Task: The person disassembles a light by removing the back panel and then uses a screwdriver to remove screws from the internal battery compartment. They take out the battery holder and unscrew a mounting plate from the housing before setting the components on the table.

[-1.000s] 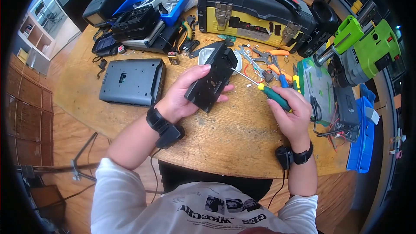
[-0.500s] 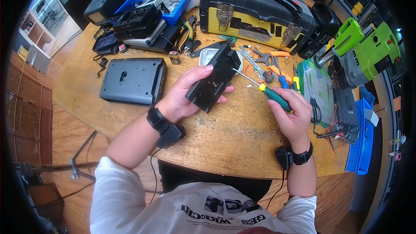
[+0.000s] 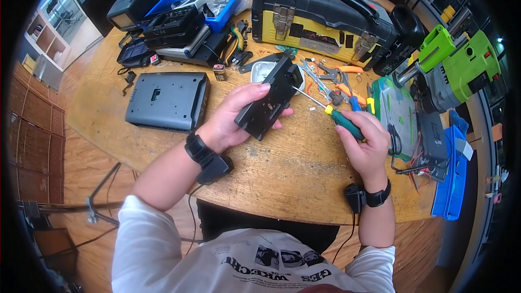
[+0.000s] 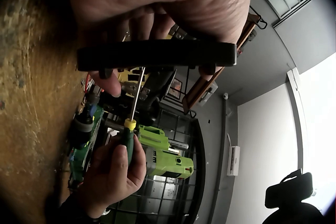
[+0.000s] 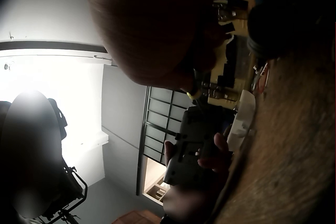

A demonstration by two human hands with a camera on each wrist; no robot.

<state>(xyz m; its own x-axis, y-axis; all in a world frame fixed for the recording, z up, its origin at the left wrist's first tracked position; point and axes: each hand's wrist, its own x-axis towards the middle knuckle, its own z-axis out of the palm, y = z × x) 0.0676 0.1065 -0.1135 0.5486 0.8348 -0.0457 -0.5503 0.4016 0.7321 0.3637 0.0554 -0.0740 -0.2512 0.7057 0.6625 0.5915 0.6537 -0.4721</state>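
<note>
My left hand (image 3: pixel 230 113) grips a long black plastic housing part (image 3: pixel 261 109) above the table, thumb on its near edge and fingertips showing past the far side. In my right hand (image 3: pixel 366 144) is a screwdriver (image 3: pixel 347 123) with a green and yellow handle, fingers and thumb curled round the handle. Its thin shaft points up and left, the tip right at the upper part of the black piece. Edge-on, the housing part (image 4: pixel 157 54) crosses the left wrist view and hides the screwdriver's tip. The right wrist view is dark, with the slotted face of the part (image 5: pixel 190 145) showing.
A larger black case (image 3: pixel 167 101) lies at left on the wooden table (image 3: pixel 282 179). Behind the hands are a white dish (image 3: pixel 262 70), pliers and wrenches (image 3: pixel 331 76), and a yellow and black toolbox (image 3: pixel 320 27). A green drill stand (image 3: pixel 467 70) and blue tray (image 3: pixel 451 176) stand at right.
</note>
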